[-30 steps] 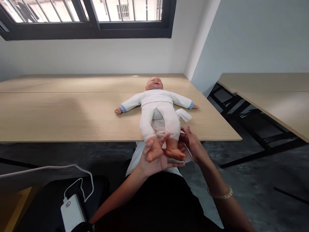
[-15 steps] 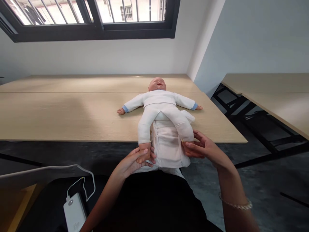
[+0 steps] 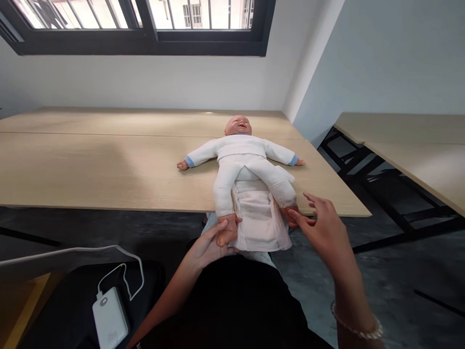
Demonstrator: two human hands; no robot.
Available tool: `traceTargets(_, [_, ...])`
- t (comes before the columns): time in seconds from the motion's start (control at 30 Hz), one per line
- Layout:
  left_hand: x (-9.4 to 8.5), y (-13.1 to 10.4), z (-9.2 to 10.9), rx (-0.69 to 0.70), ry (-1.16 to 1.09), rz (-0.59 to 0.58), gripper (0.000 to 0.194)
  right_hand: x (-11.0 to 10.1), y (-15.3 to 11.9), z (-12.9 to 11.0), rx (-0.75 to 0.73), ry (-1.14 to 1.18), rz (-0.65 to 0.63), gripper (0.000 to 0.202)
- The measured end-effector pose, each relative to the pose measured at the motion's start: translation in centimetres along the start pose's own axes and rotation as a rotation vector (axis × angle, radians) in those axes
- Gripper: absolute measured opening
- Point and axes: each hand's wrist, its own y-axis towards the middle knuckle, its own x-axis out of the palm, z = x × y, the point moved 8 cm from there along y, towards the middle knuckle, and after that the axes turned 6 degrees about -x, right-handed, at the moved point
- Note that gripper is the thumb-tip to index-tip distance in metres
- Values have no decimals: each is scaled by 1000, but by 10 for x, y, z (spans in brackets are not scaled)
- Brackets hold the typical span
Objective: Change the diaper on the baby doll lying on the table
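Doll: the baby doll lies on its back on the wooden table, head toward the wall, arms spread out flat, dressed in a white suit with blue cuffs. Its legs reach past the near edge of the table toward me.
Cloth: a pale pink cloth lies between the doll's legs and hangs over the table edge, just in front of my body.
Left hand: my left hand curls around the doll's bare foot on my left, thumb over the top and fingers beneath, so it is closed on that foot.
Right hand: my right hand is loose and spread, fingers extended; the fingertips sit at the doll's other foot, just touching or right beside it, I cannot tell which. It clasps nothing.
Wrist: a beaded bracelet sits on my right wrist.
Nearby: a white power bank with a white cable lies on a dark surface low on my left.
Surroundings: a second table stands well apart on the right; a dark-framed window runs above.
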Motion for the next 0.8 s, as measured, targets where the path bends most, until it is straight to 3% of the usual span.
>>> traceTargets(0.07, [8,3,-1,13,-25,-20,46,-2,-8,-36,-247,-173,73,50])
traceTargets(0.13, [11,3,2,47,-49,-14,45,11,-22,-72,-506,-218,-1,44])
traceTargets(0.23, [11,-1,11,86,-60,-1,47,35,-47,-107,-782,-204,-147,63])
traceTargets(0.3, [10,-4,16,100,-56,-5,49,45,-55,-113,-851,-206,-171,66])
traceTargets(0.37, [8,-6,19,99,-57,-3,49,47,-54,-114,-876,-202,-131,42])
traceTargets(0.5, [4,-7,23,95,-72,38,49,30,-36,-122,-949,-161,27,30])
traceTargets(0.67, [7,-5,28,148,44,36,56,13,5,-156,-1077,-194,119,23])
traceTargets(0.8, [8,-2,19,94,202,98,62,33,62,-178,-1136,-277,7,22])
